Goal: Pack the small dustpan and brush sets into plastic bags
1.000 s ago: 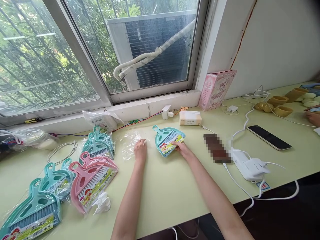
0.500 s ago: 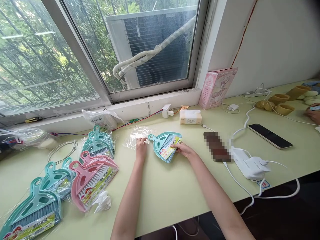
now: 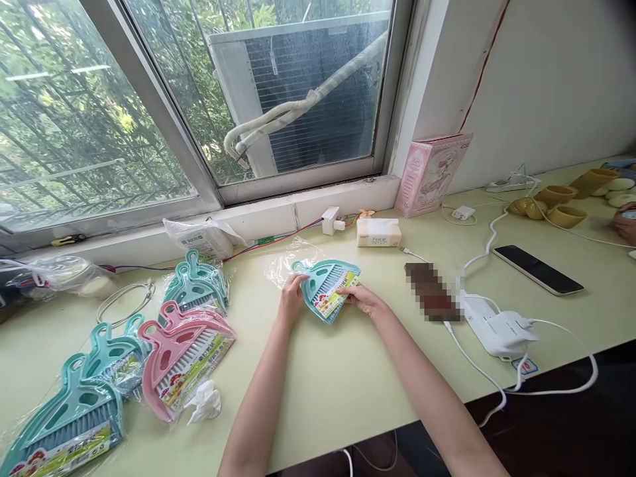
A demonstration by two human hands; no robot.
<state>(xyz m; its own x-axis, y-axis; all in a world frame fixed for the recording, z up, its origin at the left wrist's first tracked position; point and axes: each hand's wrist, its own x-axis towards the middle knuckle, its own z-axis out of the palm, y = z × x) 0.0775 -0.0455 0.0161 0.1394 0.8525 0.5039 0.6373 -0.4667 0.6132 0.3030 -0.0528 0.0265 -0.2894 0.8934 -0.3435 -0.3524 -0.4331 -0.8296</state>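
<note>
A turquoise dustpan and brush set (image 3: 314,283), with a printed label across its bristles, is held over the middle of the table. My right hand (image 3: 362,298) grips its right side at the label, thumb on top. My left hand (image 3: 292,296) is closed at the handle end, its fingers pinching a clear plastic bag (image 3: 283,266) there. The bag lies crumpled behind and around the handle; how far it covers the handle I cannot tell.
Bagged turquoise sets (image 3: 74,404) and a pink bagged set (image 3: 181,358) lie at left, beside a crumpled tissue (image 3: 205,402). A tissue pack (image 3: 378,233) stands behind. Right are a phone (image 3: 537,269), a power strip (image 3: 497,328), cables, and another person's hand (image 3: 627,224).
My left hand has moved right with the plastic bag, from beside the dustpan to its handle end. The right hand keeps its grip on the set.
</note>
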